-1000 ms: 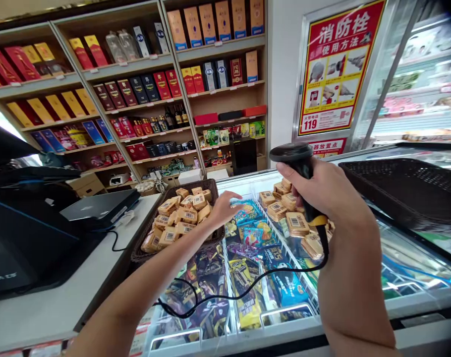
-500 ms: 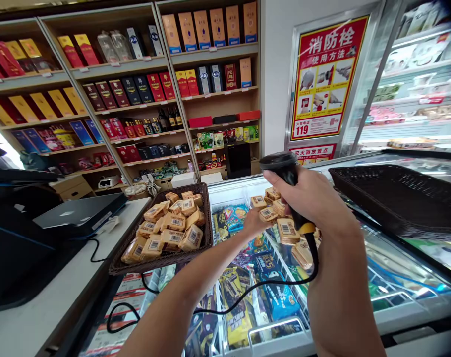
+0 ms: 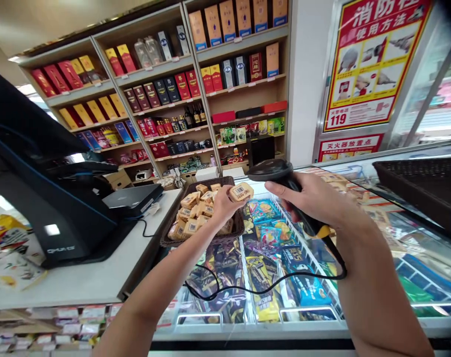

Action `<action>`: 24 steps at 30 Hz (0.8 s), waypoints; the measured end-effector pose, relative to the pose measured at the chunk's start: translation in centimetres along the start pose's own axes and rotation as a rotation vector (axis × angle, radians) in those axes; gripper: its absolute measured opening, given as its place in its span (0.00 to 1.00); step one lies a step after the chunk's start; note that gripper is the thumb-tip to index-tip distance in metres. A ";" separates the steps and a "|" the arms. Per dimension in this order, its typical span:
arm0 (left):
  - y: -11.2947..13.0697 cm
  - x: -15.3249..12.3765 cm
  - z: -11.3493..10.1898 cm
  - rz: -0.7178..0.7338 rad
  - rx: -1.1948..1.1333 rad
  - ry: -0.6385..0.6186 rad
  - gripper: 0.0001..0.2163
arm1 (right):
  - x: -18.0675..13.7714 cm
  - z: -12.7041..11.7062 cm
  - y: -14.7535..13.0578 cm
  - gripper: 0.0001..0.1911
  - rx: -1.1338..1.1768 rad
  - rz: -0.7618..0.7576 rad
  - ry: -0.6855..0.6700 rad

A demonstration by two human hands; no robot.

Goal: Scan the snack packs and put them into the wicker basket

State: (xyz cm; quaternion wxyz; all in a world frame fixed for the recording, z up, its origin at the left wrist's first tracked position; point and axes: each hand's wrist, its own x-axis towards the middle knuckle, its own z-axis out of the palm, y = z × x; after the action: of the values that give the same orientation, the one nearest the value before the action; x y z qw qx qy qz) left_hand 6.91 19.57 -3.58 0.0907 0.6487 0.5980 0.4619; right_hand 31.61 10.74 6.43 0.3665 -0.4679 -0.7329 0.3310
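My left hand (image 3: 223, 204) grips a small packet of biscuits (image 3: 242, 192), its barcode label facing up, at the right side of a brown woven basket (image 3: 239, 227). More packets of the same kind (image 3: 191, 226) lie heaped in that basket. My right hand (image 3: 316, 198) is wrapped round the handle of a black barcode scanner (image 3: 273, 170). The scanner's head is just right of the held packet, slightly higher in the picture. Its black cable (image 3: 281, 283) loops across the freezer's glass top. Part of the basket is hidden behind my left hand and forearm.
Beneath is a chest freezer with wrapped ice creams (image 3: 264, 282) in wire baskets. A dark tray (image 3: 422, 193) rests at the right. On the left counter (image 3: 95, 277) stands a dark checkout machine (image 3: 62, 198). Shelves of boxed bottles (image 3: 166, 91) line the back.
My left hand has moved left from the packets on the freezer top and now holds one beside the basket. The scanner stays in my right hand. The view has swung left.
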 end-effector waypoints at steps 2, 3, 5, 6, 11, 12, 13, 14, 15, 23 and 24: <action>-0.7 -0.7 -2.3 0.016 0.057 0.042 0.26 | 0.0 0.8 -0.4 0.27 0.031 0.004 -0.078; -1.0 -1.0 -3.4 0.015 0.083 0.061 0.26 | 0.0 1.2 -0.5 0.27 0.051 0.007 -0.114; -1.7 -1.7 -5.1 0.001 0.141 0.089 0.26 | 0.0 2.0 -0.7 0.28 0.105 0.006 -0.174; -2.0 -1.9 -5.9 -0.010 0.168 0.099 0.25 | 0.0 2.3 -0.8 0.28 0.131 0.006 -0.199; -3.2 -2.9 -8.2 -0.042 0.231 0.118 0.26 | -0.1 3.9 -1.3 0.27 0.197 0.022 -0.274; -3.4 -3.0 -8.4 -0.041 0.235 0.119 0.26 | -0.1 4.2 -1.4 0.27 0.197 0.021 -0.283; -3.6 -3.1 -8.5 -0.039 0.238 0.119 0.26 | -0.2 4.4 -1.5 0.26 0.197 0.020 -0.292; -3.8 -3.1 -8.6 -0.037 0.240 0.118 0.27 | -0.2 4.6 -1.5 0.26 0.195 0.020 -0.300; -4.0 -3.1 -8.7 -0.037 0.241 0.117 0.27 | -0.2 4.7 -1.5 0.26 0.195 0.021 -0.305; -7.8 -2.5 -13.4 -0.186 0.297 0.233 0.25 | 0.1 3.8 -0.7 0.27 0.182 0.010 -0.248; -8.4 -2.5 -14.2 -0.230 0.311 0.260 0.24 | 0.1 3.7 -0.6 0.27 0.176 0.013 -0.242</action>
State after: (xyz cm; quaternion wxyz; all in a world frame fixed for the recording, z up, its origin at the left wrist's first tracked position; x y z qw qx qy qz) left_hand -8.60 13.50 -2.50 -0.0362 0.5176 0.7385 0.4307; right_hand 28.21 10.07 5.10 0.3131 -0.3954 -0.7369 0.4501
